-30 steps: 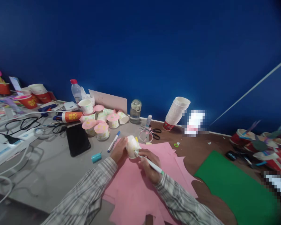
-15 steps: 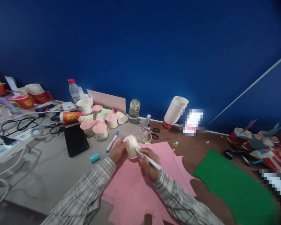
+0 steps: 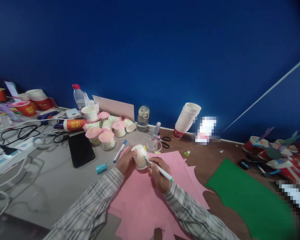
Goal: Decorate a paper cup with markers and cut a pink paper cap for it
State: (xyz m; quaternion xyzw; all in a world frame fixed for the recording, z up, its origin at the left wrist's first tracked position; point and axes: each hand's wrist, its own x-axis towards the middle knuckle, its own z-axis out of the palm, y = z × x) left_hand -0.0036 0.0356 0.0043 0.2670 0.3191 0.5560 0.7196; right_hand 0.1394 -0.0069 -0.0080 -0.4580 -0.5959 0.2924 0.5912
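**Cup gripped in the left hand, pen tip set against its side**

A white paper cup [image 3: 140, 156] is held bottom-up over a sheet of pink paper [image 3: 150, 200], just in front of the person and a little left of the middle of the view. It is gripped by the left hand [image 3: 126, 162]. The fingers are wrapped round its left wall and the thumb is laid near the upturned base, so the hand is closed on the cup, not spread. The cup's long axis is close to upright, tipped slightly toward the far edge of the counter [image 3: 52, 180].

The right hand [image 3: 158, 174] is closed narrowly round a white pen [image 3: 160, 170] in a writing grip. The pen's long axis is laid from lower right to upper left — its green end is pointed back at the right sleeve and its tip is set against the cup's right wall. The cup is thus placed between the two hands. It is touched directly by the left and met by the right only through the pen tip. Whether the cup's rim is rested on the pink paper cannot be told, since it is hidden by the hands.

Both forearms, in checked sleeves, are angled inward from the bottom edge and are brought together at the cup.

A blue-capped marker [image 3: 120, 151] is seen just beyond the left hand, and a teal cap [image 3: 100, 168] lies to its left. A clear tape roll [image 3: 154, 145] and scissors [image 3: 163, 141] are found just behind the cup. A green sheet [image 3: 247, 200] is spread well apart on the right.
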